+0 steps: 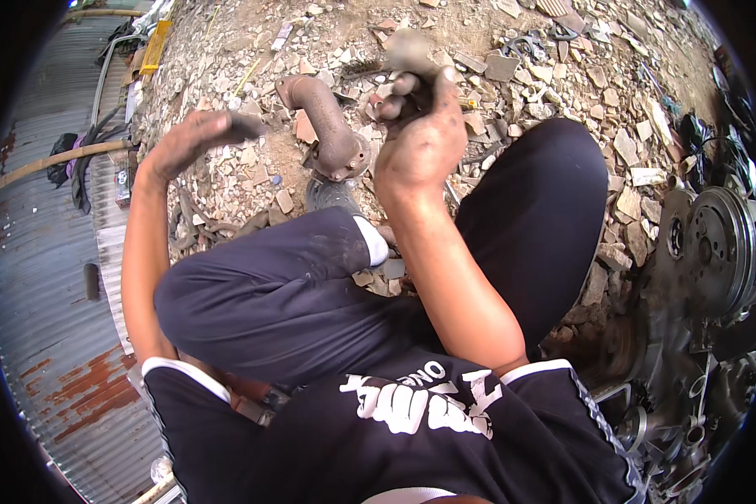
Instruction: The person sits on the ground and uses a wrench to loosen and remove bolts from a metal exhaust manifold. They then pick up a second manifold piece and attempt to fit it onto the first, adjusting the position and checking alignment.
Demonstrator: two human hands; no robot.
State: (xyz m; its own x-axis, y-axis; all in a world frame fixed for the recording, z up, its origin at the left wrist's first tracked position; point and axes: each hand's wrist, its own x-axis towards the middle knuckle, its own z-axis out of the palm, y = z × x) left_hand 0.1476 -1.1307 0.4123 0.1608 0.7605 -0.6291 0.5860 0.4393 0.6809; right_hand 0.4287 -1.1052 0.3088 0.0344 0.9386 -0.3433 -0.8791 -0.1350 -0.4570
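My right hand (422, 139) is raised past my knees, its fingers curled and darkened with grime. Just beyond the fingertips shows a rounded grey-brown thing (408, 52), too smeared by motion to name; it seems to be in the grip. Off to the left, my left hand (195, 141) is held in the air with stretched fingers and nothing visible in it. Between the hands, a rusty bent metal pipe (321, 118) with a flange at each end rests near my foot. The left hand's fingertips point toward it, apart from it.
Broken tile and stone pieces (502, 67) cover the ground. On the right lie greasy metal machine parts, among them a round pulley (718, 244). Corrugated metal sheeting (55, 294) runs along the left, with a yellow object (156, 48) at its far end. My bent legs (260, 286) frame the middle.
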